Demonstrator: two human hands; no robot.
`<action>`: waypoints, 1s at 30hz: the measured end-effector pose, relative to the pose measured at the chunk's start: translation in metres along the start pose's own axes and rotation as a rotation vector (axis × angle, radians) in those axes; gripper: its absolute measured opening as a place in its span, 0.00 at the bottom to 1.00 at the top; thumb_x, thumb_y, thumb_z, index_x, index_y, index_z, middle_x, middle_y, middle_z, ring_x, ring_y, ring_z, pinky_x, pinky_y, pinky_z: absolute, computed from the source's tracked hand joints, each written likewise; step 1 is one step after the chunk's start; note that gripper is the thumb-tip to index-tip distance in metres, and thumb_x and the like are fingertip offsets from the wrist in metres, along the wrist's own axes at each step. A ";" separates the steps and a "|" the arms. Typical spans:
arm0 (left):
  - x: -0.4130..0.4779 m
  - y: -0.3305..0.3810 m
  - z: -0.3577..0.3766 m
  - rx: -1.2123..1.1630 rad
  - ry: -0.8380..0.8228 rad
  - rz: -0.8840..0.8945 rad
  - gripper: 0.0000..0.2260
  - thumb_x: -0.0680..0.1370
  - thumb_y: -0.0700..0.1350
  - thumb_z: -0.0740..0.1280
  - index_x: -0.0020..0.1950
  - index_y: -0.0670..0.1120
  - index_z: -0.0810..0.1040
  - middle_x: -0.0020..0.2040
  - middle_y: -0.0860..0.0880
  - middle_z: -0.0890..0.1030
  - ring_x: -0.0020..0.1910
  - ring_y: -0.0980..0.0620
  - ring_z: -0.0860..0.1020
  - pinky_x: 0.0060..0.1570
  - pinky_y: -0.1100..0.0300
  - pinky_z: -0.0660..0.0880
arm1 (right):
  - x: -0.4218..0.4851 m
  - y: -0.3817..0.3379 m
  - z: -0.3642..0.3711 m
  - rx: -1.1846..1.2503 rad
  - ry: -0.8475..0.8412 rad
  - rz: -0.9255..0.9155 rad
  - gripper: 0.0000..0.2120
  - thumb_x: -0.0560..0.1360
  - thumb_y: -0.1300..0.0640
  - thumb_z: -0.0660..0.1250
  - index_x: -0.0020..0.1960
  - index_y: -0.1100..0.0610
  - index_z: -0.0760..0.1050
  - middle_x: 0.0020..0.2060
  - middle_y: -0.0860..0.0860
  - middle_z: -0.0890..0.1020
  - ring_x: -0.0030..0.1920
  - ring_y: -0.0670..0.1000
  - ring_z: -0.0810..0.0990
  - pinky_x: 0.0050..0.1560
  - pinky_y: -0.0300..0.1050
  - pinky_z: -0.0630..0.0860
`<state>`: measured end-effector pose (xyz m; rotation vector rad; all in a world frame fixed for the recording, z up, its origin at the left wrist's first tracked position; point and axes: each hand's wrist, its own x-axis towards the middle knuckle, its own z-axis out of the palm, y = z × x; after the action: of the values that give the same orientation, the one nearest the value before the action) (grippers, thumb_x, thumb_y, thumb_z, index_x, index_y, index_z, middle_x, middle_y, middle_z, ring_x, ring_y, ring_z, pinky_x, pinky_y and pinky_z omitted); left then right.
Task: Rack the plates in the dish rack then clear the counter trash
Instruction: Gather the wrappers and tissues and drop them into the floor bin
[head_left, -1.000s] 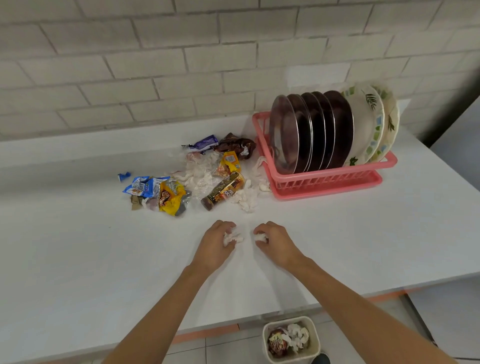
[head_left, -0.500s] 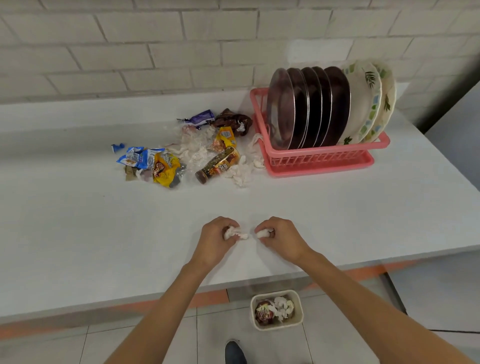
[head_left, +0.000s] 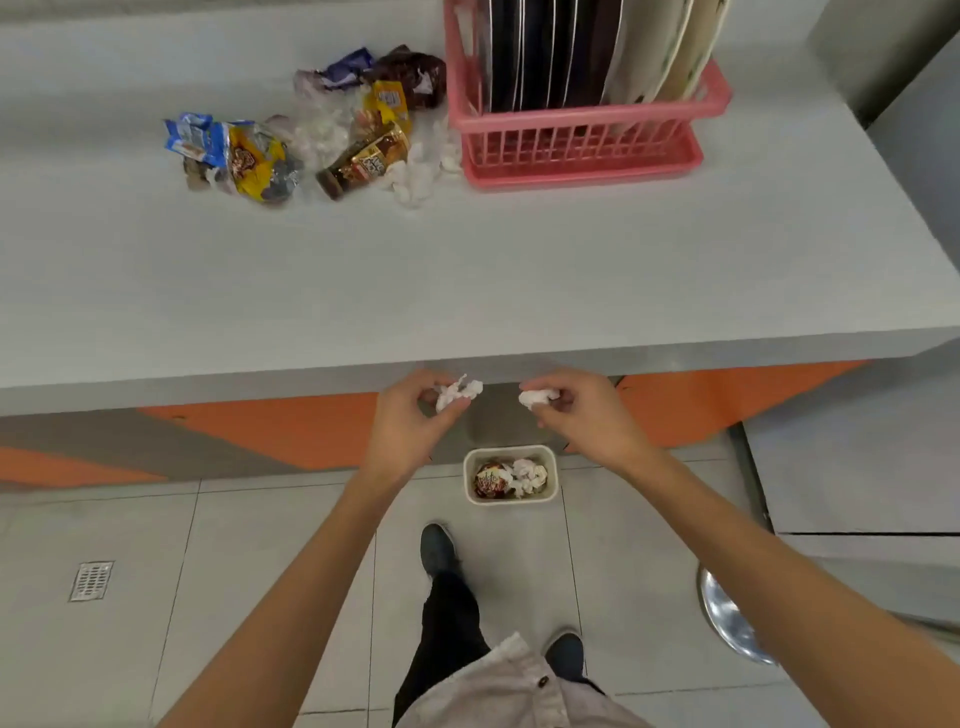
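Observation:
My left hand (head_left: 410, 421) pinches a crumpled white tissue (head_left: 458, 392) just past the counter's front edge. My right hand (head_left: 587, 415) pinches a second white tissue wad (head_left: 537, 397). Both hover above a small cream trash bin (head_left: 511, 500) on the floor, which holds a wrapper and tissues. On the white counter (head_left: 467, 280) lies a pile of wrappers and tissues (head_left: 317, 140). To its right stands the pink dish rack (head_left: 582, 140) with dark plates (head_left: 540, 52) and pale patterned plates (head_left: 670, 52) upright in it.
My feet in dark shoes (head_left: 436, 551) stand on the tiled floor behind the bin. A floor drain (head_left: 91, 580) is at the left. A shiny metal disc (head_left: 727, 618) lies at the right, near a grey cabinet (head_left: 883, 467).
Both hands lifted the tissue wads off the counter and drew them back past its front edge, over the bin. The view tilted downward.

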<state>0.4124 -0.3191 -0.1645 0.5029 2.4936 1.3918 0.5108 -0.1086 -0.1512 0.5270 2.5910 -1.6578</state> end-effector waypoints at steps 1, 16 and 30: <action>-0.014 0.001 0.011 0.010 0.003 -0.023 0.10 0.73 0.47 0.75 0.52 0.48 0.83 0.44 0.56 0.82 0.40 0.60 0.77 0.41 0.68 0.73 | -0.013 0.010 -0.006 -0.011 -0.005 -0.007 0.13 0.73 0.64 0.71 0.56 0.54 0.82 0.51 0.48 0.83 0.46 0.46 0.83 0.49 0.39 0.79; -0.061 -0.053 0.119 0.150 -0.159 -0.231 0.06 0.74 0.45 0.74 0.50 0.49 0.81 0.45 0.55 0.82 0.39 0.55 0.79 0.36 0.66 0.73 | -0.064 0.168 -0.020 -0.057 -0.004 0.214 0.12 0.70 0.67 0.72 0.49 0.52 0.84 0.46 0.46 0.84 0.40 0.44 0.81 0.46 0.41 0.78; 0.012 -0.344 0.346 -0.066 -0.223 -0.465 0.03 0.74 0.41 0.73 0.47 0.45 0.82 0.48 0.50 0.83 0.49 0.46 0.81 0.53 0.50 0.77 | 0.038 0.451 0.143 -0.219 -0.060 0.285 0.14 0.73 0.69 0.65 0.53 0.57 0.83 0.52 0.55 0.81 0.39 0.45 0.73 0.34 0.28 0.67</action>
<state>0.4685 -0.2144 -0.6380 0.0490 2.1899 1.1576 0.5828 -0.0538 -0.6172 0.7753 2.4719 -1.2666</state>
